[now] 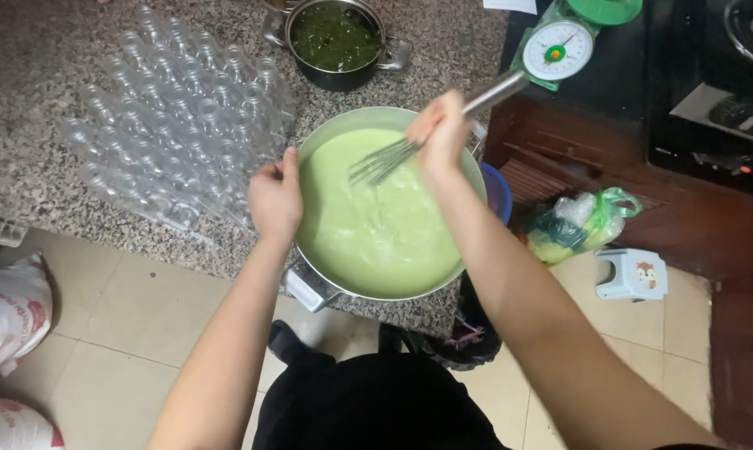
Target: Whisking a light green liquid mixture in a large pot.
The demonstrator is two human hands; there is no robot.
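Right hand [440, 133] clenched on the whisk [410, 146], wires down in pale green batter [376, 225], left hand [275, 197] clamped on the rim of the big pot [310, 283] at the granite counter [43, 100] edge.

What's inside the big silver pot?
The big silver pot is full of pale green creamy liquid, with a wire whisk dipped in, held by the right hand. The liquid hides the pot's bottom.

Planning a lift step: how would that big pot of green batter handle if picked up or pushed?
Probably heavy: the pot is nearly full of green batter. Likely to slosh if tilted, the level being near the rim. It overhangs the counter edge, so a push might tip it.
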